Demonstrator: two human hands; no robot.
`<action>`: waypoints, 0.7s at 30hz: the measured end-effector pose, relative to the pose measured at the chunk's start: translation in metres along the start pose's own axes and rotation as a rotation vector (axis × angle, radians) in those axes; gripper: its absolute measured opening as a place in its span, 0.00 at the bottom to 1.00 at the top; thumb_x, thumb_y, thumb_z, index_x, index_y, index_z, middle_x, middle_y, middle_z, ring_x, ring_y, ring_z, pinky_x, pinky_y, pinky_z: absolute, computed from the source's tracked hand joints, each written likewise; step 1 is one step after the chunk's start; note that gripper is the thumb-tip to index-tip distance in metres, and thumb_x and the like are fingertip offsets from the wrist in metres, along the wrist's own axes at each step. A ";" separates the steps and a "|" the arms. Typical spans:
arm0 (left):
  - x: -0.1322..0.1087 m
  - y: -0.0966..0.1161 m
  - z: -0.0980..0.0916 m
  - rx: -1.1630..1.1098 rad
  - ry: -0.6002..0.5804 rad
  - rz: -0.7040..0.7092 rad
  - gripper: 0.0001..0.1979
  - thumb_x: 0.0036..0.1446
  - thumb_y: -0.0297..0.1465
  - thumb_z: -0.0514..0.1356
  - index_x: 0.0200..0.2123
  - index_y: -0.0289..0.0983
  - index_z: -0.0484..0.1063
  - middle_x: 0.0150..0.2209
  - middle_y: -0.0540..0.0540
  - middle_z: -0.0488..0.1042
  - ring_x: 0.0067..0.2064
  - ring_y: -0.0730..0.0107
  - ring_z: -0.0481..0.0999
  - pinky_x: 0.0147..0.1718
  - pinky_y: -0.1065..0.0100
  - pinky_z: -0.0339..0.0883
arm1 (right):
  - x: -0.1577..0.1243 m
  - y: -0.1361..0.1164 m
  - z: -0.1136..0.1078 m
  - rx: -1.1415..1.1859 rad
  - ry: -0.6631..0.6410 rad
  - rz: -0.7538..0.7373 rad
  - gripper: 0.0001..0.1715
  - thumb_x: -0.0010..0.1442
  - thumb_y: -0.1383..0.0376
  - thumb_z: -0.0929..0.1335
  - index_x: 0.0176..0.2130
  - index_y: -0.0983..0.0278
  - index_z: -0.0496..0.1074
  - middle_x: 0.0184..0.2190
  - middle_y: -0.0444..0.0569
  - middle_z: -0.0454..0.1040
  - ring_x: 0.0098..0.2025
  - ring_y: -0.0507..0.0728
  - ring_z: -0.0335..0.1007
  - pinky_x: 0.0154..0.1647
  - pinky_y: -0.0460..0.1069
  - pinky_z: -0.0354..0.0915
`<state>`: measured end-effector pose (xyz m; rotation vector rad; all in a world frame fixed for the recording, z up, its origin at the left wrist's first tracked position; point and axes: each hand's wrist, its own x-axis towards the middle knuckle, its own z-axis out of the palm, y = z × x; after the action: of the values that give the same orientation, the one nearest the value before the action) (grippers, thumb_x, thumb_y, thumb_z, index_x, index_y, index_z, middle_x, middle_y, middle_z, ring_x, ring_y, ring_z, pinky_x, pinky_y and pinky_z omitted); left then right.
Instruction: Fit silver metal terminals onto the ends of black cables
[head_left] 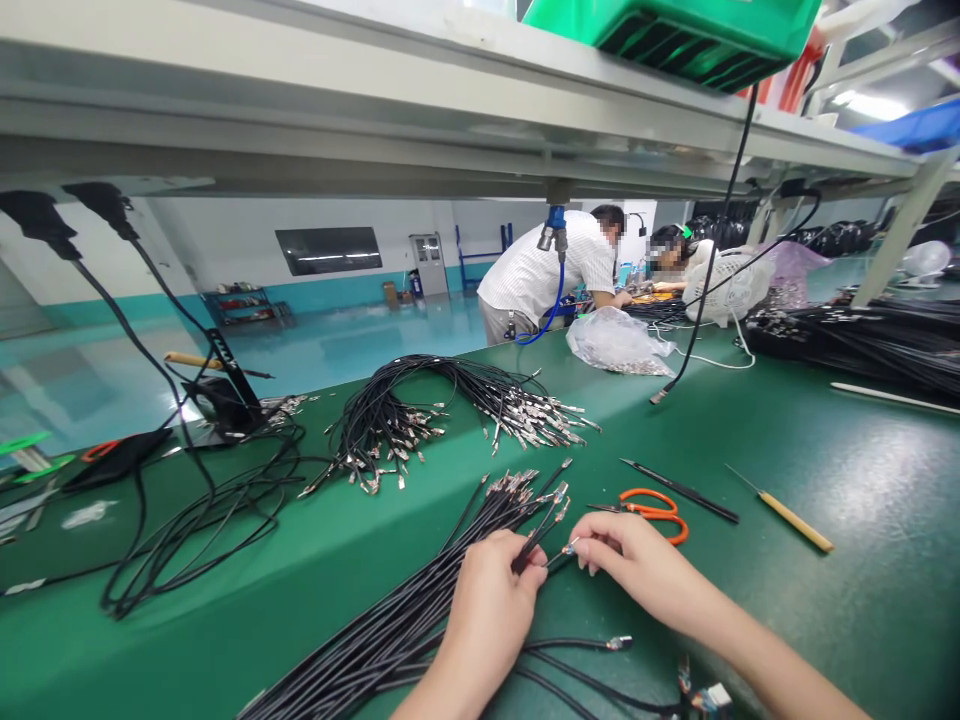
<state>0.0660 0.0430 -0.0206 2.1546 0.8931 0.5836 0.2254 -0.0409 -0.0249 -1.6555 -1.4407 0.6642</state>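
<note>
My left hand is closed around a few thin black wires with metal terminals, lifted from a long bundle of black wires lying on the green table. My right hand pinches the terminal end of one wire, fingertips close to my left hand's. Loose wires with terminals lie just below my hands.
A looped pile of terminated black wires lies farther back. Orange scissors, a thin dark tool and a wooden-handled pick sit to the right. Black cables trail at left. Two people work at the far end near a plastic bag.
</note>
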 end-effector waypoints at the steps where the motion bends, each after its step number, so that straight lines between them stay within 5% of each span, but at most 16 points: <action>1: 0.000 -0.001 0.000 -0.049 -0.014 -0.021 0.03 0.44 0.26 0.57 0.23 0.36 0.70 0.25 0.50 0.69 0.28 0.70 0.66 0.28 0.71 0.57 | 0.000 -0.002 0.000 0.019 -0.024 0.000 0.11 0.57 0.65 0.61 0.27 0.66 0.68 0.23 0.44 0.68 0.28 0.53 0.64 0.30 0.46 0.59; 8: 0.001 0.008 -0.005 -0.208 -0.037 -0.021 0.04 0.41 0.30 0.59 0.21 0.34 0.70 0.22 0.51 0.66 0.27 0.71 0.63 0.26 0.71 0.53 | -0.004 -0.011 -0.005 0.153 -0.024 -0.042 0.06 0.56 0.65 0.62 0.30 0.65 0.66 0.25 0.43 0.66 0.29 0.52 0.62 0.31 0.45 0.59; 12: 0.000 0.017 -0.011 -0.351 -0.136 -0.090 0.08 0.42 0.33 0.59 0.19 0.33 0.69 0.20 0.51 0.63 0.26 0.71 0.60 0.28 0.71 0.52 | -0.004 -0.011 -0.004 0.083 -0.025 -0.040 0.13 0.58 0.63 0.61 0.25 0.65 0.64 0.21 0.42 0.64 0.26 0.51 0.60 0.29 0.45 0.57; 21: 0.001 0.015 -0.012 -0.564 -0.230 -0.194 0.11 0.41 0.35 0.61 0.20 0.31 0.69 0.19 0.52 0.61 0.24 0.75 0.54 0.27 0.71 0.47 | -0.004 -0.008 0.000 0.370 -0.095 0.045 0.13 0.56 0.62 0.62 0.23 0.66 0.62 0.18 0.41 0.61 0.22 0.49 0.55 0.25 0.44 0.54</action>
<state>0.0650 0.0416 -0.0017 1.5691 0.6977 0.4164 0.2199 -0.0450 -0.0183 -1.3842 -1.2576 0.9818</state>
